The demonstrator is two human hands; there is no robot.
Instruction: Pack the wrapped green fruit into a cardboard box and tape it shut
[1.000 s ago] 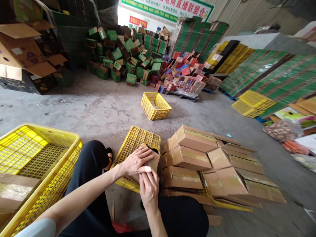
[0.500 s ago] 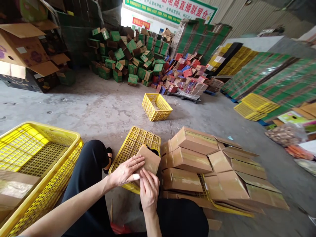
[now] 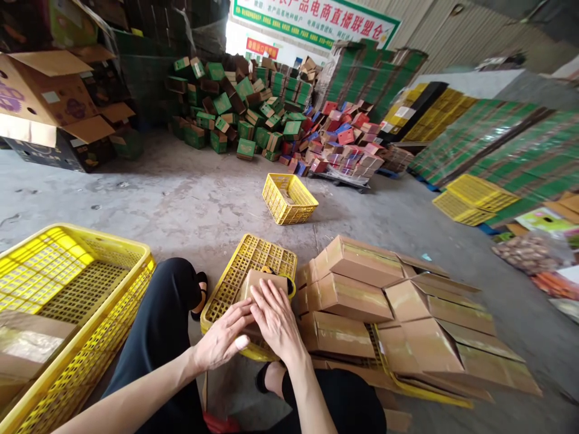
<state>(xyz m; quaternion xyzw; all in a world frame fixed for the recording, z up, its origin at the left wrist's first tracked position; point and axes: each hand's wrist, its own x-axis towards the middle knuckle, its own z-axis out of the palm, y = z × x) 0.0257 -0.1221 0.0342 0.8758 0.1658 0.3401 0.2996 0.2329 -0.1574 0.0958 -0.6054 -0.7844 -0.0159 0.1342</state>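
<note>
A small brown cardboard box [image 3: 268, 278] sits on a yellow plastic crate [image 3: 248, 253] that serves as a work surface between my knees. My right hand [image 3: 277, 316] lies flat across the box's top, fingers stretched out. Beside it, my left hand [image 3: 222, 337] rests at the near left side of the box, fingers extended and its thumb apart, the tip of the thumb white. The two hands meet at the fingertips and hide much of the box. Behind the box, a yellow and black object [image 3: 290, 286], possibly a tape dispenser, is mostly covered.
Flattened cardboard boxes [image 3: 362, 292] are stacked on my right. On my left stands a large yellow crate [image 3: 136, 265] with a taped carton [image 3: 31, 343] inside. Ahead is another yellow crate [image 3: 289, 205]. Farther off lie heaps of green boxes [image 3: 246, 129] and red boxes [image 3: 346, 135].
My left hand has drawn back from the box's top toward me. My right hand has moved forward and now lies flat over the box. The box has shifted slightly on the crate.
</note>
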